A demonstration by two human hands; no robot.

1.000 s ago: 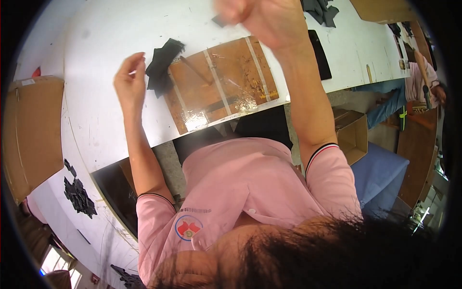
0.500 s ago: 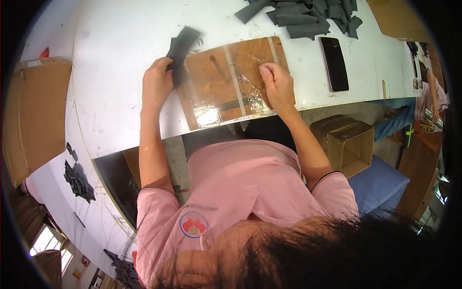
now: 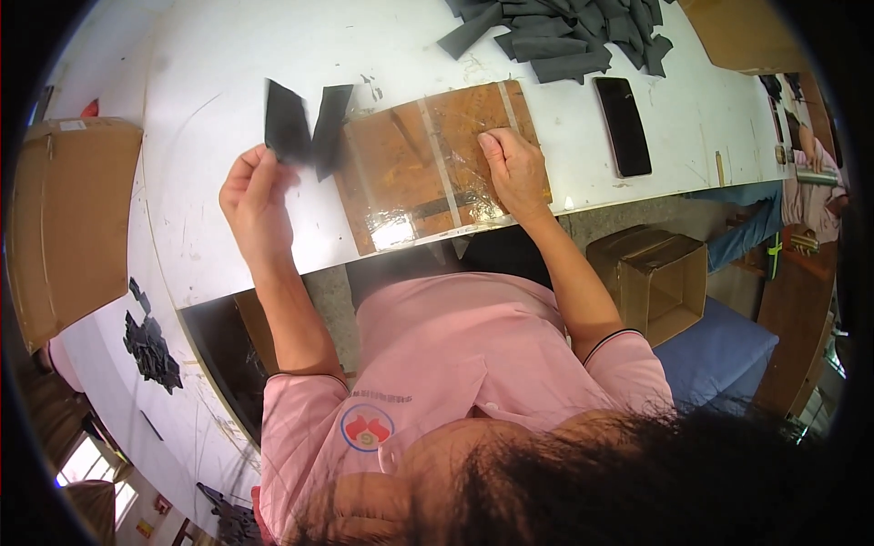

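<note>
My left hand [image 3: 257,198] pinches the lower end of a dark grey strip of cloth [image 3: 288,123] between thumb and fingers, raised at the left of the board. A second dark cloth strip [image 3: 330,127] lies alongside, its lower end at the left edge of a brown board [image 3: 382,182] covered in shiny clear tape. My right hand [image 3: 516,173] rests on the right part of this board, fingers curled in and thumb on top. Whatever those fingers may hold is hidden.
Dark cloth strips [image 3: 569,41] are heaped at the far side of the white table [image 3: 218,55]. A black phone [image 3: 624,126] lies right of the board. Cardboard boxes stand at left [image 3: 77,218] and lower right [image 3: 651,278]. Another person [image 3: 819,182] is at far right.
My left hand has moved left and slightly down, carrying a cloth strip away from the board. A separate strip now shows beside the board's left edge. My right hand stays on the board.
</note>
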